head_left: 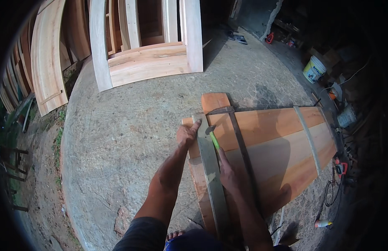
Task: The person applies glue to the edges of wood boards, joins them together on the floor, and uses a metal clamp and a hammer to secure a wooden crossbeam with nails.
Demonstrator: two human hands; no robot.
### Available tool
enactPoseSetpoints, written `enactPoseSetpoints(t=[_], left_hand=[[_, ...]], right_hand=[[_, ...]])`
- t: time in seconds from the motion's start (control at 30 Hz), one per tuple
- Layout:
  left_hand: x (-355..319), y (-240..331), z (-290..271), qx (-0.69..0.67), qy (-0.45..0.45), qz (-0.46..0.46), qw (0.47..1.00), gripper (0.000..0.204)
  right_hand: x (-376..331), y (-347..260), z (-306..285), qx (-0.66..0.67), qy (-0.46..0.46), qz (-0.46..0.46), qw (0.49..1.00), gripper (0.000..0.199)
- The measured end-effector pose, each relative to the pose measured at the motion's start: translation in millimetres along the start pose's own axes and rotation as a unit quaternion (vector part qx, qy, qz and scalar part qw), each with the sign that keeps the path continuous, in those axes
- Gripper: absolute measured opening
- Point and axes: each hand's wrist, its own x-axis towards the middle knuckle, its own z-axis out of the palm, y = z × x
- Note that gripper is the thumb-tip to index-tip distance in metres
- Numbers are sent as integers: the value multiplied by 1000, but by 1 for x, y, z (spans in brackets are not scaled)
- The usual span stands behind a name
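Observation:
My right hand (229, 175) is closed around the handle of a hammer (214, 140) with a dark head and a bright green grip. The hammer head is over a pale wooden batten (208, 167) lying across the left end of a wide wooden panel (273, 146). At the batten's far end my left hand (188, 134) grips its edge, thumb on top and the other fingers partly hidden. Right of the hammer, a dark bar (243, 157) crosses the panel. A reddish wood block (215, 100) juts out beyond the panel's far edge. No nail can be made out.
A framed wooden door (150, 62) leans at the back left beside tall boards (49, 54). To the right are a white bucket (314, 69), a red power tool (341, 168) and a coiled black cable (329, 193). Another thin batten (307, 138) crosses the panel's right part.

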Motion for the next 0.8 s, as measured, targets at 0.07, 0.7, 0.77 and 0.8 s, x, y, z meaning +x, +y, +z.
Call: enactPoseSetpoints(t=[0.07,0.7,0.77,0.8], left_hand=[[-3,2,-6,8,10,-2,1000,89],[-15,-6,8,-55,-4,153,987,79],[8,-15,2,92,80,63,991,105],[-13,1,10,158,111,32,981,110]], right_hand=[[8,1,9,75,66,-51,994,59],[-128,196,-53,170,51,-34,983,51],[-186,193,-99,216,-23,166,962,48],[-231,198,-107,268,19,243,932,46]])
